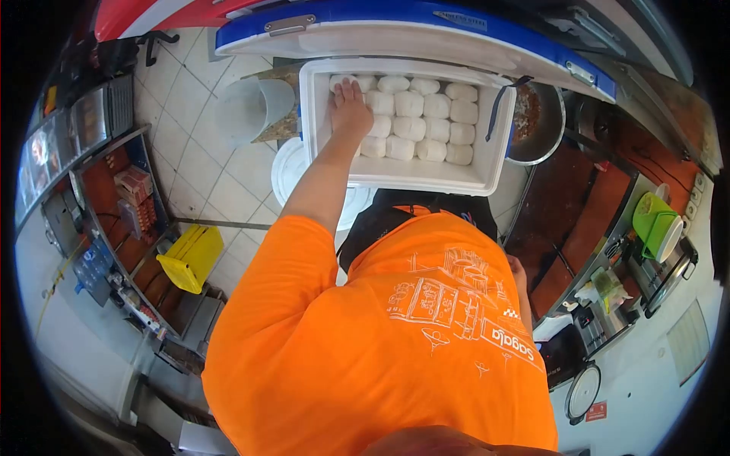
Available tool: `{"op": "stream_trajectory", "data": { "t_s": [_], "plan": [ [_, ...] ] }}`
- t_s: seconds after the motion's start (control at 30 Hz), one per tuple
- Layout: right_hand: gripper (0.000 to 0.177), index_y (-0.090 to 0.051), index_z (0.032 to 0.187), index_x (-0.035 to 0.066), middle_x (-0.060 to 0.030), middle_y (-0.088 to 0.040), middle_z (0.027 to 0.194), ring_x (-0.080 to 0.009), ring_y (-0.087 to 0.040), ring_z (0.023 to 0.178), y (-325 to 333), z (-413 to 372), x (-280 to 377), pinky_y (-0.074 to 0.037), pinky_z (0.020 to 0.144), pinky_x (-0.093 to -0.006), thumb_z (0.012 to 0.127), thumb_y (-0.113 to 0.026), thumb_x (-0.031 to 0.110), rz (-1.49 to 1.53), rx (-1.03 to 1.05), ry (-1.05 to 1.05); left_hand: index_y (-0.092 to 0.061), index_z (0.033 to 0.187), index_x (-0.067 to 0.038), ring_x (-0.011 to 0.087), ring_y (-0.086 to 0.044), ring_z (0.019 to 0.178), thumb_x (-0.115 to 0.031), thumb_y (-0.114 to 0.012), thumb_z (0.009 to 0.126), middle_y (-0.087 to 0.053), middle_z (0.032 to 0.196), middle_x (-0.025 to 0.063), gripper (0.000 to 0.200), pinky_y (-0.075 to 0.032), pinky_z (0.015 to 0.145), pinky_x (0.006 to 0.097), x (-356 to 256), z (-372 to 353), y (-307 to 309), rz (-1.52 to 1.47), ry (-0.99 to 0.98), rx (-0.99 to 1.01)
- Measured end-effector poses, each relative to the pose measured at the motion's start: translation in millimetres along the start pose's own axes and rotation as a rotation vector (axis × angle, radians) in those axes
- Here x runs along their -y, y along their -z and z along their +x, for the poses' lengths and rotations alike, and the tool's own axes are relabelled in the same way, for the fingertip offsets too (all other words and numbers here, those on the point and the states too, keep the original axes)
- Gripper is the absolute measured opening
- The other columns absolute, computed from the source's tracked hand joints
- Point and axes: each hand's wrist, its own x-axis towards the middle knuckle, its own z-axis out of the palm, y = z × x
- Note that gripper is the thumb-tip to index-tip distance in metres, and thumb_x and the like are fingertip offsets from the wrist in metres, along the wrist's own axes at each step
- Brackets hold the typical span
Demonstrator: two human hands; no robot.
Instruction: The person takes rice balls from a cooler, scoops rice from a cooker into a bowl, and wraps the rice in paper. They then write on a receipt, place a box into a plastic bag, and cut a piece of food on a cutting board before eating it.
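Through the head camera I see the 2 hands well apart. The left hand (352, 114) reaches down into the white box (418, 185), palm down and fingers extended, over the pieces (410, 105) at the box's left end. I can't tell whether the fingertips press on a piece or only rest there, and I see nothing clamped in them. The right hand (518, 272) shows only in part at the shirt's (365, 334) right side; I can't tell what its fingers are doing.

The pale, rounded pieces lie in close rows inside the box, many touching. The blue-edged lid (426, 34) stands raised along the far side, and a dark strap (493, 118) hangs over the right end. A round metal pot (560, 133) is just beside that end.

I judge the pieces soft, so I'd want flat finger pads and light, even pressure; fingertips dug in could dent 1 or drag its neighbours out of line. I'd come in from above, keeping wrist and forearm off the near rim, and hold the strap clear of the rows.
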Motion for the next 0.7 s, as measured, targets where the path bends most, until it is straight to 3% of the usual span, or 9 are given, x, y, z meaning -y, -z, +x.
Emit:
{"op": "stream_trajectory", "data": {
  "t_s": [0.1, 0.2, 0.33, 0.43, 0.5, 0.53, 0.6, 0.63, 0.7],
  "plan": [
    [0.029, -0.061, 0.124, 0.001, -0.0089, -0.067, 0.102, -0.0159, -0.063, 0.091, -8, -4, 27, -0.050, 0.084, -0.0290, 0.098, -0.059, 0.015, -0.082, -0.056, -0.050, -0.024, 0.156, -0.002, 0.0376, -0.016, 0.152, -0.027, -0.046, 0.094, -0.016, 0.165, 0.0184, 0.070, -0.016, 0.122, 0.0506, -4, 14, 11, -0.075, 0.101, 0.173],
    [0.030, -0.061, 0.125, 0.003, -0.0104, -0.069, 0.103, -0.0168, -0.064, 0.089, -19, -16, 60, -0.050, 0.083, -0.0301, 0.098, -0.058, 0.016, -0.123, -0.087, -0.118, -0.030, 0.153, -0.001, 0.0359, -0.018, 0.151, -0.024, -0.046, 0.094, -0.016, 0.165, 0.0185, 0.066, -0.019, 0.121, 0.0490, -17, 32, 33, 0.031, 0.119, 0.254],
    [0.032, -0.060, 0.128, 0.004, -0.0114, -0.069, 0.105, -0.0175, -0.064, 0.091, -24, -12, 50, -0.050, 0.084, -0.0304, 0.098, -0.058, 0.015, -0.153, -0.076, -0.052, -0.044, 0.145, 0.001, 0.0341, -0.023, 0.150, -0.020, -0.047, 0.092, -0.026, 0.161, 0.0193, 0.058, -0.026, 0.119, 0.0485, 1, 33, 9, 0.074, 0.015, 0.090],
    [0.033, -0.060, 0.129, 0.003, -0.0122, -0.069, 0.109, -0.0186, -0.065, 0.095, -27, -23, 46, -0.050, 0.087, -0.0308, 0.098, -0.058, 0.015, -0.135, -0.051, -0.065, -0.048, 0.142, -0.002, 0.0314, -0.032, 0.147, -0.022, -0.049, 0.090, -0.037, 0.155, 0.0194, 0.055, -0.031, 0.116, 0.0486, -4, 55, 40, -0.033, 0.095, 0.276],
    [0.033, -0.060, 0.129, 0.003, -0.0130, -0.069, 0.111, -0.0193, -0.065, 0.098, -28, -22, 50, -0.050, 0.088, -0.0310, 0.098, -0.058, 0.015, -0.131, -0.030, -0.062, -0.051, 0.140, -0.003, 0.0333, -0.041, 0.141, -0.017, -0.048, 0.089, -0.048, 0.148, 0.0177, 0.053, -0.037, 0.113, 0.0464, -11, 69, 71, 0.028, 0.102, 0.608],
    [0.033, -0.060, 0.128, 0.002, -0.0132, -0.069, 0.112, -0.0193, -0.065, 0.099, -29, -22, 47, -0.049, 0.088, -0.0308, 0.098, -0.058, 0.015, -0.111, -0.072, -0.054, -0.051, 0.140, -0.003, 0.0333, -0.041, 0.141, -0.017, -0.048, 0.089, -0.048, 0.148, 0.0177, 0.053, -0.037, 0.113, 0.0464, -13, 68, 71, 0.032, 0.101, 0.601],
    [0.033, -0.060, 0.128, 0.002, -0.0134, -0.069, 0.113, -0.0193, -0.065, 0.101, -31, -20, 35, -0.049, 0.089, -0.0306, 0.098, -0.058, 0.015, -0.077, -0.118, -0.050, -0.052, 0.139, -0.004, 0.0342, -0.048, 0.135, -0.015, -0.049, 0.088, -0.051, 0.146, 0.0160, 0.052, -0.041, 0.110, 0.0453, -18, 52, 59, 0.103, 0.010, 0.311],
    [0.033, -0.060, 0.127, 0.001, -0.0136, -0.069, 0.114, -0.0191, -0.064, 0.101, -29, -20, 24, -0.049, 0.089, -0.0304, 0.098, -0.059, 0.015, -0.015, -0.090, -0.075, -0.059, 0.130, -0.005, 0.0334, -0.050, 0.132, -0.018, -0.051, 0.090, -0.056, 0.139, 0.0139, 0.044, -0.038, 0.109, 0.0465, -18, 42, 47, 0.046, -0.048, 0.208],
    [0.033, -0.060, 0.127, 0.001, -0.0138, -0.069, 0.114, -0.0190, -0.064, 0.102, -31, -22, 8, -0.049, 0.089, -0.0302, 0.098, -0.059, 0.015, 0.047, -0.063, -0.103, -0.059, 0.130, -0.005, 0.0334, -0.051, 0.130, -0.017, -0.051, 0.090, -0.057, 0.137, 0.0147, 0.043, -0.038, 0.108, 0.0466, -12, 22, 25, 0.098, -0.134, 0.110]
  ]
}}
